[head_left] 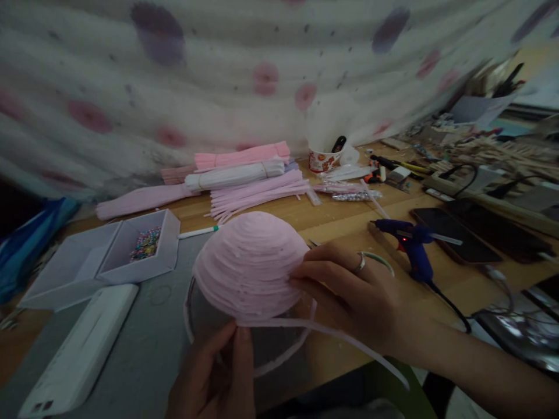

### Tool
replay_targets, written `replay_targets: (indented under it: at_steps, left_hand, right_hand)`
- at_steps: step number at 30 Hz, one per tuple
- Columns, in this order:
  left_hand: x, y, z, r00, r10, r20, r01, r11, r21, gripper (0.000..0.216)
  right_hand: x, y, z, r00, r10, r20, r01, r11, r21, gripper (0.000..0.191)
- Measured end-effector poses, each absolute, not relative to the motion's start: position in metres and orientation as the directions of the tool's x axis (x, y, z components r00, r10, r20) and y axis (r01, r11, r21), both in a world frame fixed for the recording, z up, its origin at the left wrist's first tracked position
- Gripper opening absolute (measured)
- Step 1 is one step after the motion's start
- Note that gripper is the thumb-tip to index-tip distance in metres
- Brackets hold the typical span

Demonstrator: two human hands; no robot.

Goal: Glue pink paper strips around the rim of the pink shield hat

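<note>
A pale pink shell shape (255, 262), built from curved rows of fuzzy pipe cleaners, is held up over the table in both hands. My left hand (218, 372) pinches a pink pipe cleaner (345, 337) against the shell's lower edge with thumb and finger. The strip's loose end trails off to the lower right. On the shell's right side, my right hand (353, 285) has its fingers closed on the edge; its thumb is hidden. A thin pale loop (283, 356) hangs below and around the shell.
A blue glue gun (408, 241) with a red light lies at right, beside dark phones (456, 235). Pipe cleaner bundles (259, 192) and a paper cup (323, 160) stand behind. At left are an open white box (161, 247) with beads or pins and a white oblong case (82, 349).
</note>
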State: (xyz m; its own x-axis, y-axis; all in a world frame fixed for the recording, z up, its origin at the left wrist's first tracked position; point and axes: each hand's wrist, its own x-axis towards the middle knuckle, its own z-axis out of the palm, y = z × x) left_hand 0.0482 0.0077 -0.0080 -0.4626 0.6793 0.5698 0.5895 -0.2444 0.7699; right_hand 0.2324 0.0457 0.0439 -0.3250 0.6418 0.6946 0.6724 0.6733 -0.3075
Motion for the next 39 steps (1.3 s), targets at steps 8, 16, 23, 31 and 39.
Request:
replay_targets:
  at_steps: [8, 16, 23, 31, 39]
  left_hand:
    - [0.047, 0.007, -0.008, -0.418, 0.677, 0.606, 0.607, -0.288, 0.74, 0.005]
    - [0.051, 0.006, -0.008, -0.426, 0.685, 0.591, 0.597, -0.278, 0.752, 0.01]
    - [0.057, 0.004, -0.004, -0.596, 0.698, 0.398, 0.489, -0.077, 0.869, 0.014]
    - [0.032, 0.013, -0.012, -0.676, 0.709, 0.2, 0.309, 0.027, 0.951, 0.023]
    - [0.03, 0.012, -0.014, -0.693, 0.696, 0.188, 0.282, 0.022, 0.959, 0.023]
  right_hand:
    - [0.23, 0.05, 0.044, -0.451, 0.612, 0.649, 0.733, 0.669, -0.121, 0.015]
    - [0.23, 0.056, 0.032, -0.394, 0.588, 0.707, 0.7, 0.69, -0.184, 0.02]
    - [0.242, 0.048, 0.037, -0.291, 0.633, 0.717, 0.624, 0.694, -0.359, 0.019]
    - [0.287, 0.037, 0.025, -0.12, 0.859, 0.498, 0.942, 0.258, -0.217, 0.029]
    - [0.335, 0.03, -0.014, -0.005, 0.996, 0.09, 1.0, 0.008, -0.028, 0.026]
